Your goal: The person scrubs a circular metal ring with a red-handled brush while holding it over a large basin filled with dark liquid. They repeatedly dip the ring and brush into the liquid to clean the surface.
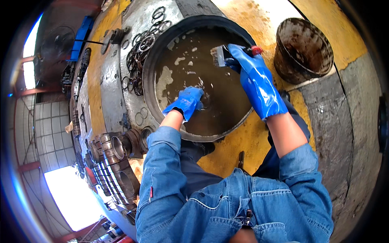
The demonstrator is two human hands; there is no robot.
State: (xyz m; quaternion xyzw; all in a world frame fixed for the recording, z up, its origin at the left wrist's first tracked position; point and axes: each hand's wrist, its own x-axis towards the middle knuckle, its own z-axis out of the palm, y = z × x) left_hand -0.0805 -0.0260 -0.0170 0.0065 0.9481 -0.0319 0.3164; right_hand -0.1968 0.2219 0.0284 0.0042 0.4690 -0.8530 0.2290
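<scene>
A wide, dark-rimmed round tub [149, 77] of murky brown liquid [219, 97] stands in front of me, with foam patches on its left part. My left hand [187, 102], in a blue rubber glove, reaches down into the liquid near the tub's middle. Its fingers are under the surface, so what they hold, if anything, is hidden. Above the right side of the tub, my right hand [253, 73], also gloved in blue, is closed around a flat paintbrush [220, 56]. The brush's bristles point left, and a red handle end shows beyond the glove.
A rust-stained bucket [304, 50] stands right of the tub. Several metal rings [139, 50] lie heaped along the tub's left side. Metal cylinders [121, 146] sit at the lower left. A fan [58, 40] is at the far left. Yellow and grey plates [328, 105] cover the floor.
</scene>
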